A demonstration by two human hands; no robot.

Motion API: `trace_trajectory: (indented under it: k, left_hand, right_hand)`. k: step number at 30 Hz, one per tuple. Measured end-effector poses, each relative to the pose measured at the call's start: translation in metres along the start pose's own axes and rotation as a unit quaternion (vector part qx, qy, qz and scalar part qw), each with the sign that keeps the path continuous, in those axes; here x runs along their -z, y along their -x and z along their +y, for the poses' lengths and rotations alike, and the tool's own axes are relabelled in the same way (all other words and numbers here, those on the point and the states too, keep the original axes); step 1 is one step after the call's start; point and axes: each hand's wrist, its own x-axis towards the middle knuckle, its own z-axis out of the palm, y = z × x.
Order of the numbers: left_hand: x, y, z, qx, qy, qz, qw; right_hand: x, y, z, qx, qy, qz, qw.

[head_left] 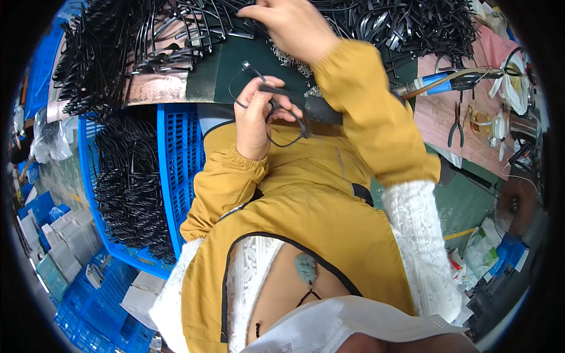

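Observation:
My left hand [257, 115] is closed around a black eyeglass frame [305, 128] just off the front edge of the bench. Its thin rims loop around the fingers, and a slim dark piece sticks out toward the upper left, with a small shiny end. My right hand [294, 30] reaches over the bench at the top of the view, its thumb and a finger drawn together at the black temple arms [209, 26]. Anything between those fingertips is too small to make out. Beside that wrist lie small metal parts [288, 60] on the dark green mat [235, 59].
A large heap of temple arms [406, 29] covers the back right, with black frames [94, 59] piled left. A blue basket [166, 176] of frames stands below. Right are pliers [456, 125], a blue-handled tool [444, 83] and a fan [515, 203].

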Motion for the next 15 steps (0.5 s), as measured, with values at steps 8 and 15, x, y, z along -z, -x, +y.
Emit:
trace_trajectory:
  k: [8,15]
  left_hand:
    - [-0.003,-0.001,0.004,0.03,-0.04,0.029,0.998]
    - [-0.016,0.01,0.009,0.215,-0.059,-0.094,0.97]
  right_hand:
    - [0.021,-0.015,-0.01,-0.014,-0.148,0.129,0.98]
    - [0.109,0.136,-0.099,-0.325,-0.082,0.096,0.937]
